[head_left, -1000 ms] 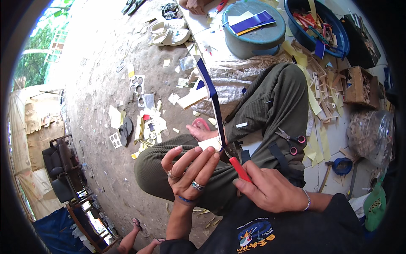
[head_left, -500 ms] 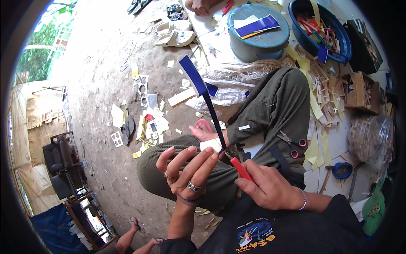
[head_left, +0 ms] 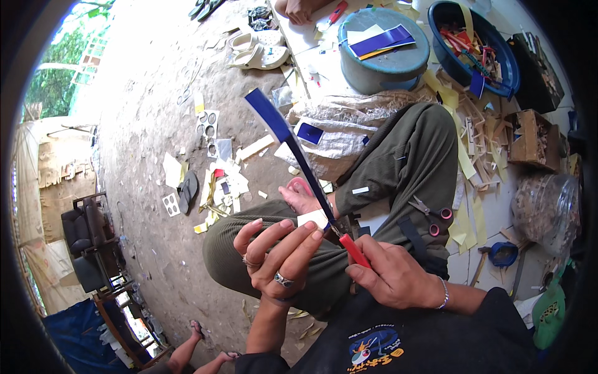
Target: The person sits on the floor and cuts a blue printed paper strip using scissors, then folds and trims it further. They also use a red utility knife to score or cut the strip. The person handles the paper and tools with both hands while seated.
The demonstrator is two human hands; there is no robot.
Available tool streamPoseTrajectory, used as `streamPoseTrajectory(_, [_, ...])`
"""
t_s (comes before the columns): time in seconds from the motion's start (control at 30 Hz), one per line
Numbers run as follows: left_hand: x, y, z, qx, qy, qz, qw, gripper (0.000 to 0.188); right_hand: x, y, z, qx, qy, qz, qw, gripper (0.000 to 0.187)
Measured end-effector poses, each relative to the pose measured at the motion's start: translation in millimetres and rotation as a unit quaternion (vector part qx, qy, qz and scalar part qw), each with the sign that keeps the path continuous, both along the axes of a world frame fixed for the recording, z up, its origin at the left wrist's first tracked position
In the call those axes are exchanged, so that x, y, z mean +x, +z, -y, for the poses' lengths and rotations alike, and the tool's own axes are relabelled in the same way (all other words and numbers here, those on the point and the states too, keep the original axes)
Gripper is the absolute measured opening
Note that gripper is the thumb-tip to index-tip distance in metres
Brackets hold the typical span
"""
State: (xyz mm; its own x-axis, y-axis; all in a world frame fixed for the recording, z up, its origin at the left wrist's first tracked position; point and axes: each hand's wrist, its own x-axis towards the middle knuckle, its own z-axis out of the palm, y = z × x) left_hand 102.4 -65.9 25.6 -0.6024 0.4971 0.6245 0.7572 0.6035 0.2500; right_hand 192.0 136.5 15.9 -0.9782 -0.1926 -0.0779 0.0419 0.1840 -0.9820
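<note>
A long, narrow dark-blue strip (head_left: 299, 156) slants up and away from the fingertips of my left hand (head_left: 283, 262), which pinches its lower end; the thumb is hidden behind the fingers. A small cream piece of paper (head_left: 313, 218) shows at those same fingertips. My right hand (head_left: 395, 274) is closed around a red-handled cutter knife (head_left: 355, 250). Its blade touches or nearly touches the strip's lower end, beside the left fingertips. Black-and-pink scissors (head_left: 434, 215) rest on my right trouser leg, with a small white strip (head_left: 360, 190) nearby.
Ahead stands a round lidded tub (head_left: 380, 68) with blue sheets on top. A blue basin (head_left: 476, 50) of scraps is at far right, above a wooden box (head_left: 532, 137). Paper offcuts (head_left: 227, 193) litter the ground left. Another person's hand (head_left: 299, 11) shows at the top edge.
The blue strip has tilted further left at its top, and a separate blue piece on the sack now shows fully. Both hands have barely moved.
</note>
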Motion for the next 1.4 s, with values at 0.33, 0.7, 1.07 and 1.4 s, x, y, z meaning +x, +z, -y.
streamPoseTrajectory(0.33, [5, 6, -5, 0.009, -0.033, 0.01, 0.999, 0.032, -25, 17, -15, -0.16, -0.142, 0.059, 0.975, 0.022])
streamPoseTrajectory(0.7, [20, 14, -12, 0.055, -0.027, 0.058, 0.996, 0.03, -46, 22, -14, -0.336, -0.067, 0.208, 0.916, 0.029])
streamPoseTrajectory(1.07, [21, 11, -9, 0.043, -0.008, 0.062, 0.997, 0.034, -43, 23, -2, -0.375, -0.079, 0.241, 0.892, 0.025])
streamPoseTrajectory(1.4, [18, 5, -12, 0.033, -0.017, 0.062, 0.997, 0.035, -37, 22, 2, -0.387, -0.12, 0.254, 0.878, 0.021])
